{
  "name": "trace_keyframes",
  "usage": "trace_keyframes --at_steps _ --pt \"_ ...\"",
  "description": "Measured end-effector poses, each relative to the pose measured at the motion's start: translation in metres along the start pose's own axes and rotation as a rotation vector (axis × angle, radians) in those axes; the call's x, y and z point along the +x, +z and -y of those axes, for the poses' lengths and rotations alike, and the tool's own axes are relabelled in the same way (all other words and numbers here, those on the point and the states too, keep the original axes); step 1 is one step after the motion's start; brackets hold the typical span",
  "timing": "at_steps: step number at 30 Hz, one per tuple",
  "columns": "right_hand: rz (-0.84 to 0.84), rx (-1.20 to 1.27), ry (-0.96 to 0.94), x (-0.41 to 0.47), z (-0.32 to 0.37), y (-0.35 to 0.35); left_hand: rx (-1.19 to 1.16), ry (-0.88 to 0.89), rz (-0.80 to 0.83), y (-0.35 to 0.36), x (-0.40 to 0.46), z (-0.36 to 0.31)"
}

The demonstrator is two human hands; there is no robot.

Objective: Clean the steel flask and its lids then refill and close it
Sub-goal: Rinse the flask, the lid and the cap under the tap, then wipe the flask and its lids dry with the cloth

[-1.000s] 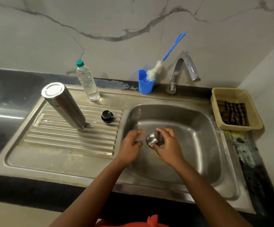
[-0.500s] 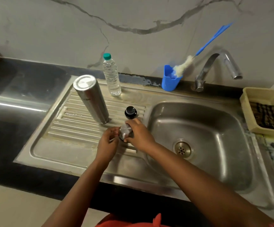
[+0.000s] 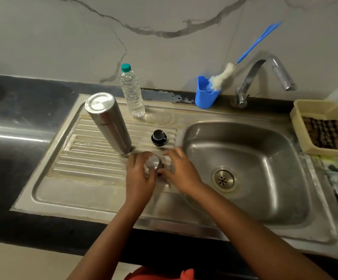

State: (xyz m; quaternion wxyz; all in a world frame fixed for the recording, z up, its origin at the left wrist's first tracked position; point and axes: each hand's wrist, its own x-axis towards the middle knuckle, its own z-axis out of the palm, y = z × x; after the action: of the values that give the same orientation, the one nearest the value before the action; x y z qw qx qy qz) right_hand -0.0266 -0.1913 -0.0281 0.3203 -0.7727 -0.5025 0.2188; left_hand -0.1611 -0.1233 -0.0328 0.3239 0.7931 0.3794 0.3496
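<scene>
both hands meet at the frame's centre over the drainboard [image 3: 95,168]. the left hand [image 3: 138,174] curls round a steel cap [image 3: 154,161]; the right hand [image 3: 181,171] touches it, fingers blurred, so i cannot tell its grip. the flask [image 3: 108,123] stands inverted upper left, black lid [image 3: 158,137] beside it, bottle [image 3: 132,91] behind.

Gleaming silver: steel flask [image 3: 108,123], sink [image 3: 245,199], tap [image 3: 265,73]. Showing black: small lid [image 3: 158,137] on the drainboard. Wearing a teal cap: clear bottle [image 3: 132,93]. Glowing blue: cup [image 3: 205,96], brush handle [image 3: 259,42]. Lying dark-checked: cloth [image 3: 321,133] in the beige basket [image 3: 313,108]. Running grey-veined: white wall [image 3: 164,27].
</scene>
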Motion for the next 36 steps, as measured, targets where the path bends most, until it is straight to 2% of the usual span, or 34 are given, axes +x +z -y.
trace_keyframes --at_steps 2,6,10,12,15,16,19,20,23,24,28,31,33,36 --pt "-0.111 -0.018 0.02 -0.012 -0.013 -0.016 0.015 0.136 0.097 0.015 0.003 -0.02" --pt "-0.32 -0.09 0.112 -0.039 -0.048 -0.054 -0.025 0.292 0.315 0.06 0.006 -0.053" --pt "-0.411 -0.189 0.23 -0.073 -0.089 -0.094 -0.032 0.366 0.425 0.109 0.004 -0.085" --pt "-0.342 -0.219 0.286 -0.09 -0.114 -0.106 -0.015 0.306 0.505 0.132 0.0 -0.096" --pt "-0.056 -0.327 0.392 -0.111 -0.144 -0.127 0.142 0.177 0.806 0.166 -0.008 -0.106" --pt "-0.019 -0.348 0.416 -0.116 -0.15 -0.134 0.218 0.178 0.853 0.172 -0.011 -0.109" --pt "-0.147 -0.263 0.42 -0.126 -0.169 -0.158 0.234 0.159 0.785 0.195 -0.012 -0.129" --pt "-0.145 -0.226 0.422 -0.127 -0.176 -0.165 0.227 0.135 0.783 0.203 -0.011 -0.134" --pt "0.007 -0.242 0.389 -0.127 -0.189 -0.193 0.252 0.161 0.865 0.23 -0.01 -0.148" --pt "-0.014 -0.239 0.367 -0.124 -0.192 -0.205 0.264 0.174 0.875 0.238 -0.009 -0.155" --pt "-0.412 -0.121 0.258 -0.102 -0.197 -0.269 0.117 0.223 0.759 0.274 0.006 -0.19" --pt "-0.595 -0.152 0.343 -0.082 -0.216 -0.321 0.005 0.326 0.705 0.298 0.029 -0.226" --pt "-0.578 -0.229 0.47 -0.067 -0.238 -0.348 -0.025 0.404 0.683 0.32 0.043 -0.25" --pt "-0.468 -0.35 0.537 -0.039 -0.269 -0.368 0.093 0.493 0.669 0.354 0.064 -0.277"
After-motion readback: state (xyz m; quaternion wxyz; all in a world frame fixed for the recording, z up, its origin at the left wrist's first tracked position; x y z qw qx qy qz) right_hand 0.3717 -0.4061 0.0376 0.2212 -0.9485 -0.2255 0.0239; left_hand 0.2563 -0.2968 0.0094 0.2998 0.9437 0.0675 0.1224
